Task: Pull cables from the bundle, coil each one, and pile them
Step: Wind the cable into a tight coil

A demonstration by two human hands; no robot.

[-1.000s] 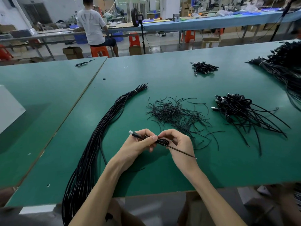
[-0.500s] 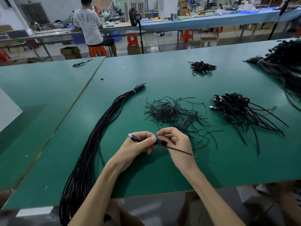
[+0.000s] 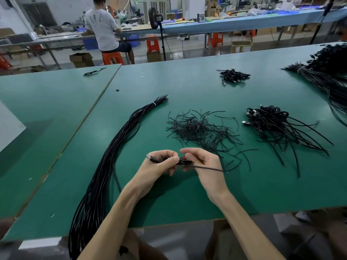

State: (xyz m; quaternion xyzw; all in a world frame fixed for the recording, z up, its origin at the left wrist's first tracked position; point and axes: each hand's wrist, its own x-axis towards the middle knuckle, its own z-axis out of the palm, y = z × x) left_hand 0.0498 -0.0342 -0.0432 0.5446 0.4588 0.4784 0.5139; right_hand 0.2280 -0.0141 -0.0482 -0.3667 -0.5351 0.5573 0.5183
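Black cable, folded into a short coil, sits between the two hands just above the near part of the green desk. The left hand has its fingers curled round the coil, thumb on top, and the plug end pokes out past the knuckles on the left. The right hand pinches the coil's other end between thumb and forefinger, the other fingers loosely bent. A thin black strand runs out from that pinch to the right; whether it is the cable's own tail or a tie cannot be told. This cable looks coiled but not yet put down, so the step in hand is probably securing it.

Left of the hands, the bundle lies as a long thick sheaf, running from past the desk's near edge up to a pale band near its far tips. It looks full, so most of the work seems left. Beyond the hands lies a scatter of short thin ties. To its right is the pile of finished cables, glossy loops with plugs at one side and tails fanning toward the near right. Farther back sit a smaller heap and, at the far right, another dark mass of cables. Past the desk a person sits on an orange stool.
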